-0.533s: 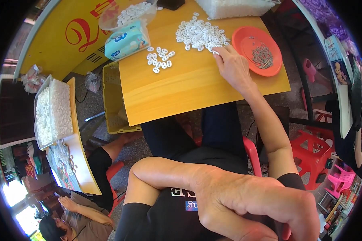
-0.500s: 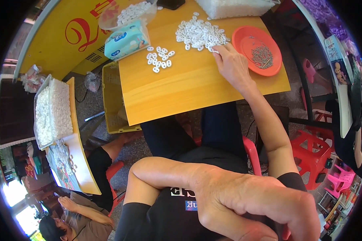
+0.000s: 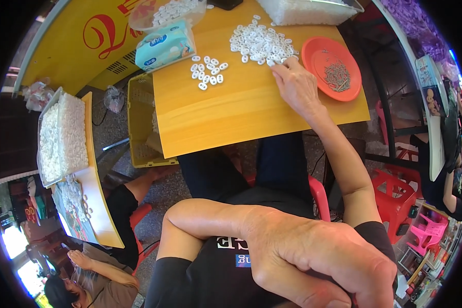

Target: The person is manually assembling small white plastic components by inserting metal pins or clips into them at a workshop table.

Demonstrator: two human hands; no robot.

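— Yellow worktop (image 3: pixel 241 113), back right corner: heap of small white pieces (image 3: pixel 262 43), orange dish (image 3: pixel 318 51) of dark pins just beside it at the right edge.

— Right hand (image 3: pixel 295 87)?

— Flat at the heap's near edge, fingertips touching pieces; cannot tell if it pinches one.

— Left hand (image 3: pixel 318 262)?

— Off the worktop, folded against the chest, holding nothing.

— Advice?

— Slide one piece clear before lifting; keep away from the dish.

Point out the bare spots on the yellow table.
Free: the near half of the yellow table, below the small cluster of white pieces and left of the right hand. Crowded: the far edge, with the big white pile, tissue pack and orange plate.
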